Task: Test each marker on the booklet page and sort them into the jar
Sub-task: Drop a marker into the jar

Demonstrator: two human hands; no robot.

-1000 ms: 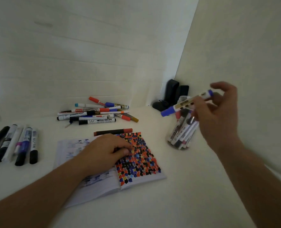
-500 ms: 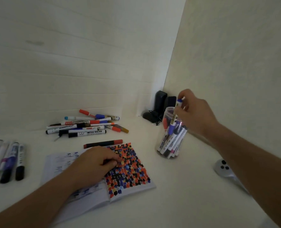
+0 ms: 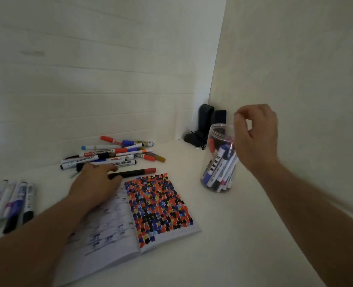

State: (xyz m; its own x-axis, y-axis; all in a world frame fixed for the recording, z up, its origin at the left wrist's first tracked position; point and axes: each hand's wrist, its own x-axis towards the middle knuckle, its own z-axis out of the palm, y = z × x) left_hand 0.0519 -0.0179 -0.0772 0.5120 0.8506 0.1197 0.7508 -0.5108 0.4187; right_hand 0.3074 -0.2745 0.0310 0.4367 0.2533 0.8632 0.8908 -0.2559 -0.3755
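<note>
The open booklet (image 3: 161,230) lies on the white table, its right page covered in coloured marker dots. My left hand (image 3: 97,183) stretches past the booklet's top edge, and its fingertips touch the black end of a black and red marker (image 3: 138,172) lying flat there. A clear jar (image 3: 220,160) stands to the right with several markers in it, a blue-capped marker (image 3: 223,154) leaning on top. My right hand (image 3: 256,139) hovers at the jar's rim with loosely curled fingers and holds nothing.
A pile of loose markers (image 3: 111,154) lies behind the booklet. Several more markers (image 3: 12,204) lie in a row at the left edge. Dark objects (image 3: 206,125) stand in the corner behind the jar, and walls close in at the back and right.
My right hand lowered the blue marker into the jar and let go of it. My left hand left the booklet page and moved up to the black and red marker.
</note>
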